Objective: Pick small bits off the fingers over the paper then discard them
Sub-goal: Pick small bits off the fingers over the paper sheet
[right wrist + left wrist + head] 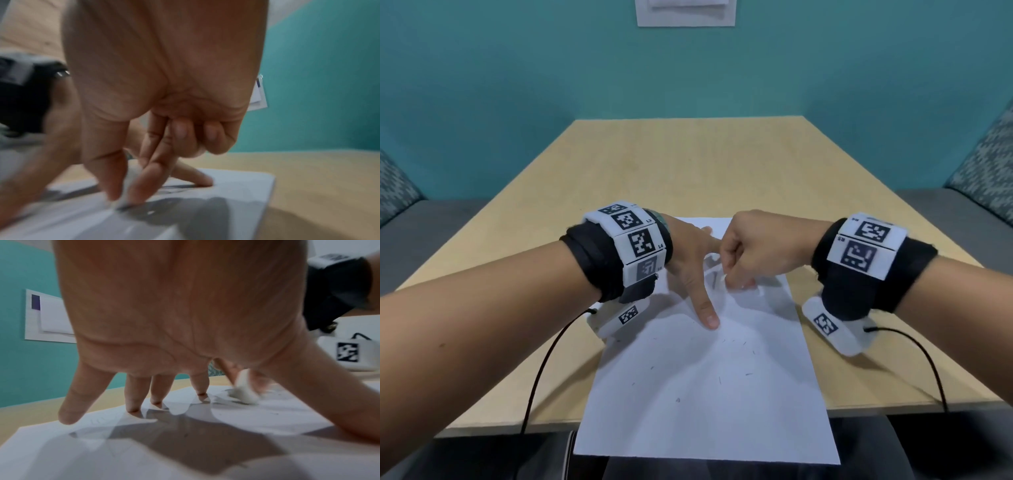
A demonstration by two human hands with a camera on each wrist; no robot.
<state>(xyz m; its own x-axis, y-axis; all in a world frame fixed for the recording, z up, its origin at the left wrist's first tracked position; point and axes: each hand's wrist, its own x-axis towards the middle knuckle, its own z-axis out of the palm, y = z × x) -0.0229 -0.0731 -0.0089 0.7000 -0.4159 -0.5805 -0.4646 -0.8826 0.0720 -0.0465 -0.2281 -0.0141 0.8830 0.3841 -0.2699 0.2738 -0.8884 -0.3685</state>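
The paper lies flat on the tabletop, long axis running from the near tabletop edge toward the far wall; its near end overhangs that edge. All positions below are given relative to the paper.

Left hand: over the paper's far left part, palm down. Its grip is fully spread and holds nothing. The fingertips are planted on the sheet, and the thumb points back toward the paper's middle with its tip on the sheet.

White lump: seen in the left wrist view between the two hands, at the tips of the right hand's fingers and just above or on the paper. It is blurred, so contact with the sheet cannot be confirmed, nor what it is.

Right hand: over the paper's far right part, knuckles up. Its grip is closed to a pinch: thumb and first two fingers point down and meet at the white lump, with the other two fingers curled into the palm.

Small bits: short dark specks scattered on the paper's middle, nearer than both hands and well apart from either grip. Whether any remain on the fingers cannot be told.
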